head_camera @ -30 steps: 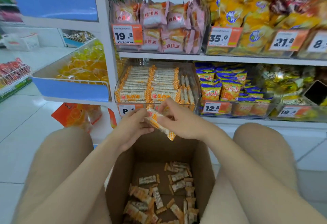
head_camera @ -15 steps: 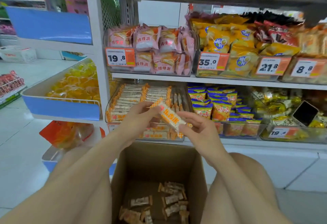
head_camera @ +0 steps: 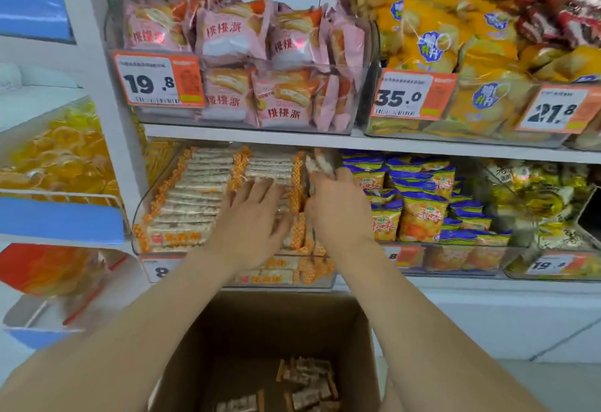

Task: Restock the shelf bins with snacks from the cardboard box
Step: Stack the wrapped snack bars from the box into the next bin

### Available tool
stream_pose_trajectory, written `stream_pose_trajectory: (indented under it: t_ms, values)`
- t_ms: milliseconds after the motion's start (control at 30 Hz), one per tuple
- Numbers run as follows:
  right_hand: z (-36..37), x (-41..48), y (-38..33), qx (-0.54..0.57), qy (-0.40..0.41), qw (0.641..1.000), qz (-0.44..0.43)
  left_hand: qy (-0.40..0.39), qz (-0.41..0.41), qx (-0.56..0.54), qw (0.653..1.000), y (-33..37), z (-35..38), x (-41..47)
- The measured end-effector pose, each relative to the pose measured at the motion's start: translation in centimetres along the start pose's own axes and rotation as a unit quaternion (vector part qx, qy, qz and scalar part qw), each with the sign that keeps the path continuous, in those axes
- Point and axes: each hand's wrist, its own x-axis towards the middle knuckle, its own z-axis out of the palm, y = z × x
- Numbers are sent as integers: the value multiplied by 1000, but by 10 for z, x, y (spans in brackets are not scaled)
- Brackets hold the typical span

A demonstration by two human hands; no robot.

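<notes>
A clear shelf bin (head_camera: 143, 213) on the lower shelf holds rows of white snack bars with orange checkered ends (head_camera: 195, 197). My left hand (head_camera: 250, 220) lies flat on the bars in the bin, fingers spread. My right hand (head_camera: 338, 210) reaches into the bin's right part and grips a snack bar (head_camera: 317, 163) that sticks up past my fingers. Below, an open cardboard box (head_camera: 276, 324) sits between my knees with several more bars (head_camera: 305, 382) on its bottom.
Blue and orange snack packs (head_camera: 419, 207) fill the bin to the right. The upper shelf carries pink cake packs (head_camera: 260, 54) and yellow bags (head_camera: 455, 54). A blue-fronted bin of yellow sweets (head_camera: 58, 158) juts out at left. Price tags line the bin fronts.
Both hands have gone from above the box up and forward into the bin. My left hand let go of the bar and rests on the stock; my right hand still holds it.
</notes>
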Motion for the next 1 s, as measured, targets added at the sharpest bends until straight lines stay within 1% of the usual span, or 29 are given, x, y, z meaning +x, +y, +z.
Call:
stream_pose_trajectory:
  t_ms: [67, 133, 200, 333, 433, 533, 600, 700, 733, 800, 900, 933, 1000]
  values:
    - [14, 14, -10, -71, -3, 997, -5, -7, 0, 15, 1000, -3, 0, 4]
    - [24, 27, -14, -105, -20, 994, -6, -10, 7, 30, 999, -5, 0, 5]
    - [30, 37, -11, -86, -66, 994, -10, -12, 15, 35, 999, -7, 1, 4]
    - [29, 52, 2, -5, -156, 987, -37, -25, 29, 40, 998, -12, 3, 4]
    - [27, 55, 4, 1, -203, 978, -40, -20, 32, 34, 999, -12, 2, 3]
    - [24, 52, -5, -16, -191, 981, -17, -13, 32, 28, 999, -11, 0, 1]
    - [23, 49, -9, -25, -152, 988, 6, 3, 32, 32, 999, -11, -2, -4]
    - [25, 47, -9, -12, -77, 997, 19, 25, 24, 39, 999, -13, -4, -12]
    - [23, 47, -9, -7, -67, 998, 20, 25, 20, 36, 999, -14, -4, -14]
    - [20, 48, -9, -9, -90, 996, 12, 19, 16, 25, 999, -16, -5, -16]
    - [11, 41, -8, 3, -163, 987, -4, 29, 19, -4, 999, -18, -8, -21]
    - [7, 35, -8, 8, -168, 986, -13, 42, 20, -13, 999, -17, -8, -24]
    - [-2, 18, -6, 14, -142, 989, -41, 80, 24, -26, 996, -15, -10, -31]
